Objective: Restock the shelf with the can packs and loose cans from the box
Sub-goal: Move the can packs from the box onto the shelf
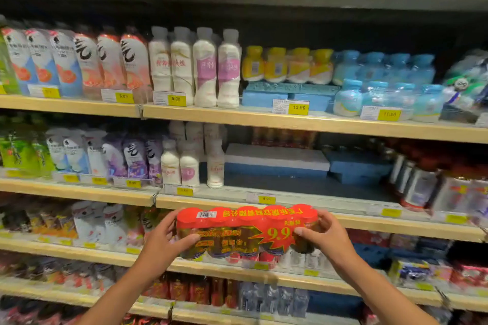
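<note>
Your left hand (161, 243) grips the can pack (247, 231) at one end | your right hand (326, 239) grips the other | pack held before the shelf (369, 221) edge.

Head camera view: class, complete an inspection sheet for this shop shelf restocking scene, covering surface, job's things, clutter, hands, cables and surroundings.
Surface: pale wood-edged shelf board, with a bare dark stretch in its middle.
Job's things: red shrink-wrapped pack of cans, held in front of the shelf edge.
Clutter: blue and white foam blocks lying at the back of the bare stretch.
Hands: left hand grips the pack's left end; right hand grips its right end.
Cables: nothing seen.
Surroundings: white plastic bottles left of the bare stretch, blurred silver wrapped packs right; stocked shelves above and below.
</note>
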A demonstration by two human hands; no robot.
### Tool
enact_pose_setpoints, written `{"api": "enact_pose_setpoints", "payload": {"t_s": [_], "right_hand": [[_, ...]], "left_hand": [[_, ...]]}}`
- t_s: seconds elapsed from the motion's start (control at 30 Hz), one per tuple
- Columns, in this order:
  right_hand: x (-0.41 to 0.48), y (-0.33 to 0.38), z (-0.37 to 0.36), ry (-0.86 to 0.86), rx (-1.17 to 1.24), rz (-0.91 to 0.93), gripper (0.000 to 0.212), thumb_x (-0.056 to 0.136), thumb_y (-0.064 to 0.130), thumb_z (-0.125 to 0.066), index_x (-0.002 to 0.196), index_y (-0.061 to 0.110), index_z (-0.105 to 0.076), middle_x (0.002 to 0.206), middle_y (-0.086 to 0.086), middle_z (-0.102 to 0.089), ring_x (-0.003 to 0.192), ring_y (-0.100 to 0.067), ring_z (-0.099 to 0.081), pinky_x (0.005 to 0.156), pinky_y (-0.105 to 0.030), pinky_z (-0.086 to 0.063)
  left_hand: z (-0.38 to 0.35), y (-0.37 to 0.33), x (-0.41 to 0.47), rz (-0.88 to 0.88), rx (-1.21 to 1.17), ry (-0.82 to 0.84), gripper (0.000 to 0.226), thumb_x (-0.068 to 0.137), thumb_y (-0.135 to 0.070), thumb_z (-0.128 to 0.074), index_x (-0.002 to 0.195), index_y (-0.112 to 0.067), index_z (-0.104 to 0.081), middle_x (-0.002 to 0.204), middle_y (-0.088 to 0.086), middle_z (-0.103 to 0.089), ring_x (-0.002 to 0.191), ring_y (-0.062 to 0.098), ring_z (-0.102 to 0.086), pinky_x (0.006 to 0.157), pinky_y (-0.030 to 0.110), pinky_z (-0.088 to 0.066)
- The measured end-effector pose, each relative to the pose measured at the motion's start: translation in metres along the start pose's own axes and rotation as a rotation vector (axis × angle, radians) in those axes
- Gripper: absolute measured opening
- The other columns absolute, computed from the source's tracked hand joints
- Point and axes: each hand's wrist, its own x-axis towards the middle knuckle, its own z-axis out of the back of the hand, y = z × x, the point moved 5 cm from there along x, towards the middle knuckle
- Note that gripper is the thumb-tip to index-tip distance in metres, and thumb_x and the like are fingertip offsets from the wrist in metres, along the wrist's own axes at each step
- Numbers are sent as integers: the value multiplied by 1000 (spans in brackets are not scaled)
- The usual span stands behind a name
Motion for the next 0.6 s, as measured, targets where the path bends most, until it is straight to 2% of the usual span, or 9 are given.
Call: {"api": "enact_pose_setpoints", "payload": {"t_s": [0.1, 0.2, 0.3, 0.4, 0.47, 0.53, 0.6], "right_hand": [[5, 20, 12, -40, 26, 42, 54, 69, 14, -87, 117, 21, -63, 110, 5, -73, 102, -11, -70, 83, -32, -58], [14, 34, 29, -70, -5, 100, 63, 64, 19, -89, 121, 29, -63, 114, 8, -72, 106, -10, -67, 82, -29, -55], [20, 41, 40, -48, -48, 148, 66, 71, 7, -85, 127, 34, -60, 113, 10, -73, 108, -2, -65, 87, -27, -52], [30, 52, 48, -86, -57, 174, 66, 73, -3, -81, 121, 38, -60, 107, 10, -72, 94, 7, -66, 75, -16, -52], [45, 50, 56, -121, -78, 184, 66, 68, 1, -84, 122, 31, -63, 108, 3, -74, 95, -6, -68, 75, -19, -53], [63, 42, 64, -171, -71, 181, 60, 67, 3, -86, 120, 24, -67, 109, -1, -75, 103, -22, -69, 77, -31, -54], [80, 30, 73, -232, -60, 182, 51, 69, 4, -87, 113, 22, -69, 111, -2, -74, 110, -27, -67, 83, -41, -55]], "left_hand": [[-12, -13, 16, -11, -3, 31, 70, 72, -24, -86, 123, -52, -47, 125, -17, -61, 117, 7, -60, 101, 37, -49], [-22, -33, 34, -41, -21, 26, 63, 75, -23, -84, 122, -42, -48, 122, -17, -60, 113, 5, -60, 99, 36, -51], [-30, -47, 57, -91, -33, 16, 60, 77, -19, -83, 125, -36, -50, 122, -13, -59, 109, 8, -62, 95, 36, -53], [-40, -56, 79, -129, -12, -6, 62, 76, -24, -83, 130, -32, -53, 123, -10, -63, 108, 13, -65, 91, 37, -56], [-49, -60, 95, -143, 29, -25, 59, 77, -30, -83, 128, -35, -53, 120, -12, -64, 108, 15, -64, 92, 40, -56], [-58, -61, 113, -155, 55, -46, 57, 77, -36, -81, 127, -36, -54, 119, -12, -64, 108, 15, -64, 93, 42, -55], [-71, -58, 129, -166, 57, -75, 59, 76, -37, -80, 129, -34, -54, 118, -10, -65, 106, 13, -65, 92, 41, -56]]}}
